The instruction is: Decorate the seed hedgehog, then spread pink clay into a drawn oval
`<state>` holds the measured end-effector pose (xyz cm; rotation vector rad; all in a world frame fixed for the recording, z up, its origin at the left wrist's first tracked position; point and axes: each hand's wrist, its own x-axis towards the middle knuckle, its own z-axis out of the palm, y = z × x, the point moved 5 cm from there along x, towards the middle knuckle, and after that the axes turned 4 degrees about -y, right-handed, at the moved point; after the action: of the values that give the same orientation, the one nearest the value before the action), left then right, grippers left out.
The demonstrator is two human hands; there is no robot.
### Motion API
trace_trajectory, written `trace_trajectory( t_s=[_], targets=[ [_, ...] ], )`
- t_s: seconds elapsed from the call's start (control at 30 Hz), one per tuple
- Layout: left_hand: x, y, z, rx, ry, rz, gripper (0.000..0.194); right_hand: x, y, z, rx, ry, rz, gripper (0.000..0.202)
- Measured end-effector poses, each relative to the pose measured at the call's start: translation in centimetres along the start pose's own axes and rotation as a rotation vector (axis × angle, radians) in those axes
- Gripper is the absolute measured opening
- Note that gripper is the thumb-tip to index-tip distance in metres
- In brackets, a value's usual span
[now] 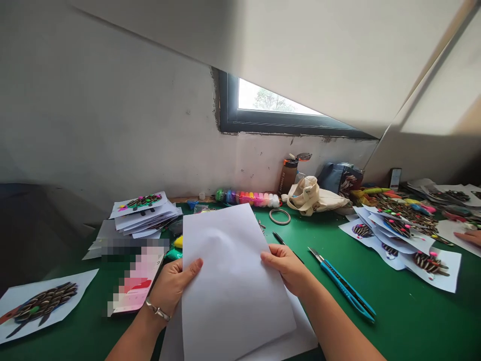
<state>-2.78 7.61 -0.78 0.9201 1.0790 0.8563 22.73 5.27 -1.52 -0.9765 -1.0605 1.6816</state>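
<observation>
A blank white sheet of paper (pixel 225 281) is held up in front of me, over more white paper (pixel 300 333) on the green table (pixel 402 326). My left hand (pixel 175 281) grips its left edge, thumb on the front. At the right edge, my right hand (pixel 287 265) pinches the sheet the same way. The fingers behind the paper are partly hidden. Right of my right hand lie a blue tweezer-like tool (pixel 349 296), a craft knife (pixel 315 254) and a dark pen (pixel 280 238).
Seed-and-clay pictures lie stacked at the left (pixel 146 213) and right (pixel 398 235), with one bird picture (pixel 41 306) at the near left. A phone (pixel 141 281), a bottle (pixel 288 173) and a cloth bag (pixel 313 198) are around. Another person's hand (pixel 468 236) shows far right.
</observation>
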Motion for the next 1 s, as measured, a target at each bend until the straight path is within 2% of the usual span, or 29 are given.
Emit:
trace_trajectory(
  t_s=[0.07, 0.17, 0.3, 0.4, 0.53, 0.67, 0.87, 1.0],
  targets=[
    [-0.2, 0.1, 0.1, 0.0, -0.021, -0.019, 0.033, -0.1, 0.0, 0.4, 0.046, -0.077, 0.027, 0.041],
    [-0.5, 0.5, 0.4, 0.004, -0.048, -0.031, 0.032, -0.3, -0.2, 0.7, 0.084, -0.118, 0.029, 0.037],
    [-0.5, 0.6, 0.5, 0.012, -0.09, -0.016, 0.028, -0.3, -0.3, 0.6, 0.116, -0.108, 0.023, 0.034],
    [-0.2, 0.4, 0.2, 0.01, -0.076, -0.005, 0.027, -0.1, -0.3, 0.4, 0.169, -0.111, 0.006, 0.031],
    [-0.1, 0.5, 0.0, -0.089, -0.064, -0.027, 0.03, 0.1, -0.4, 0.2, 0.198, -0.109, -0.038, 0.03],
    [-0.1, 1.1, -0.1, -0.155, -0.062, 0.026, 0.035, 0.5, -0.4, -0.3, 0.212, -0.06, -0.054, 0.035],
    [0.0, 1.1, -0.5, -0.209, -0.05, 0.029, 0.032, 0.7, 0.1, -0.4, 0.253, -0.043, -0.014, 0.037],
    [-0.3, 1.2, -0.7, -0.219, -0.055, 0.022, 0.027, 0.3, 0.1, -0.3, 0.254, -0.008, 0.019, 0.031]
  ],
)
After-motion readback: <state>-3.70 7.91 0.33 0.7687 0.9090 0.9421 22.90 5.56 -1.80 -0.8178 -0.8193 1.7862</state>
